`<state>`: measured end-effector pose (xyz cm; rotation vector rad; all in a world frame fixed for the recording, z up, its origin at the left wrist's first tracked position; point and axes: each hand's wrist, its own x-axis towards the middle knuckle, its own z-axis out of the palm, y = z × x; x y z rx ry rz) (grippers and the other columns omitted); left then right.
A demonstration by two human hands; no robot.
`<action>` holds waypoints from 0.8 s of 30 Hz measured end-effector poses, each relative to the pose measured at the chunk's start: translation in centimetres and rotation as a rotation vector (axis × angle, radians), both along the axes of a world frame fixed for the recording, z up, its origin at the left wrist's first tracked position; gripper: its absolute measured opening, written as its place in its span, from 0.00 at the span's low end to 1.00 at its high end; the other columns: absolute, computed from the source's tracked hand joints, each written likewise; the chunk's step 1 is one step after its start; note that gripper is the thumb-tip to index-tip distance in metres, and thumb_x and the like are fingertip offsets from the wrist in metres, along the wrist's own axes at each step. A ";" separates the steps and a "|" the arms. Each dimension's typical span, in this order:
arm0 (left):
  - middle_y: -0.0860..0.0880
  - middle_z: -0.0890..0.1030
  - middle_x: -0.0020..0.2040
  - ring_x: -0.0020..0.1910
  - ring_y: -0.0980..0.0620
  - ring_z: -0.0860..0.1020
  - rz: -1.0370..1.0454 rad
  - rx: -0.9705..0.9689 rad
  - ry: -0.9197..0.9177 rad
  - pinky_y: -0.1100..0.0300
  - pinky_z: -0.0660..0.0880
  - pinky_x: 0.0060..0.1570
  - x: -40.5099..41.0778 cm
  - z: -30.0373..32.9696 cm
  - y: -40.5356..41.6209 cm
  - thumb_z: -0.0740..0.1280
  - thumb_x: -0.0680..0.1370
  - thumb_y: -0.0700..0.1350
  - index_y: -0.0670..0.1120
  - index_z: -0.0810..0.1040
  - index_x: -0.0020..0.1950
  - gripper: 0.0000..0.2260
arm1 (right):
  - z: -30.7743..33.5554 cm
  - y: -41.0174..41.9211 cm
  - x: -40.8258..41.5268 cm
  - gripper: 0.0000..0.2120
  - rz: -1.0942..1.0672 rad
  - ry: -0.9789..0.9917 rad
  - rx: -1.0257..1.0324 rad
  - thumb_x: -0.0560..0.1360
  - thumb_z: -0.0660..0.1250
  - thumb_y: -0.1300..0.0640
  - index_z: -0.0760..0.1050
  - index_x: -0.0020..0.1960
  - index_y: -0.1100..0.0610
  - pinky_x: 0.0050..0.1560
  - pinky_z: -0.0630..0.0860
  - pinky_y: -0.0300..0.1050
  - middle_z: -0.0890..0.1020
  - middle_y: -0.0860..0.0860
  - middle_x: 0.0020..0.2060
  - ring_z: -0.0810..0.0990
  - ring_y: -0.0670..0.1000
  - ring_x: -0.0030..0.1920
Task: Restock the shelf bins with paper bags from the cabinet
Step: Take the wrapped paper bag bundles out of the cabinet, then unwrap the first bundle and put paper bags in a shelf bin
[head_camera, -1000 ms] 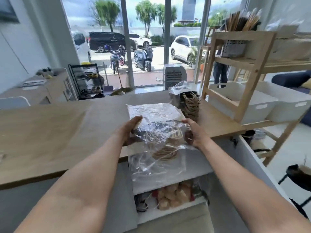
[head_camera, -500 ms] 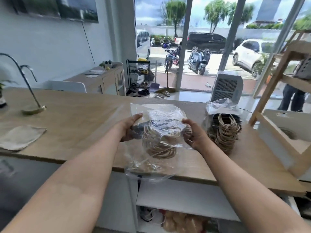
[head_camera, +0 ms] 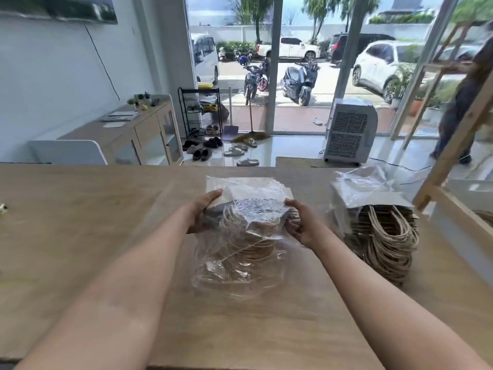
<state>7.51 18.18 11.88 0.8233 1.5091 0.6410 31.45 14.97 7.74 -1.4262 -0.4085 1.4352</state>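
Observation:
A clear plastic pack of paper bags [head_camera: 248, 225] with twine handles sits over the wooden counter [head_camera: 80, 222], held at both sides. My left hand [head_camera: 204, 212] grips its left edge and my right hand [head_camera: 300, 222] grips its right edge. The loose plastic wrap hangs down toward me onto the counter. A second pack of paper bags [head_camera: 378, 231], brown with rope handles and an opened wrap, lies on the counter to the right. The cabinet below the counter is out of sight.
The wooden shelf frame [head_camera: 453, 134] rises at the right edge with a white bin [head_camera: 472, 188] beside it. A person [head_camera: 464, 102] stands beyond it. Past the counter are a portable cooler [head_camera: 349, 132], shoes on the floor and a sideboard [head_camera: 138, 129].
Both hands have lifted the pack from the cabinet opening up over the counter top. The view swung left, so the shelf and bins slid to the right edge.

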 end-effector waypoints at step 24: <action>0.36 0.76 0.58 0.57 0.42 0.76 -0.305 0.483 0.659 0.53 0.75 0.54 13.9 4.4 7.3 0.66 0.76 0.58 0.35 0.72 0.65 0.30 | 8.1 -0.8 7.5 0.36 0.154 -0.931 0.330 0.75 0.67 0.45 0.59 0.76 0.60 0.73 0.57 0.44 0.62 0.55 0.75 0.60 0.52 0.75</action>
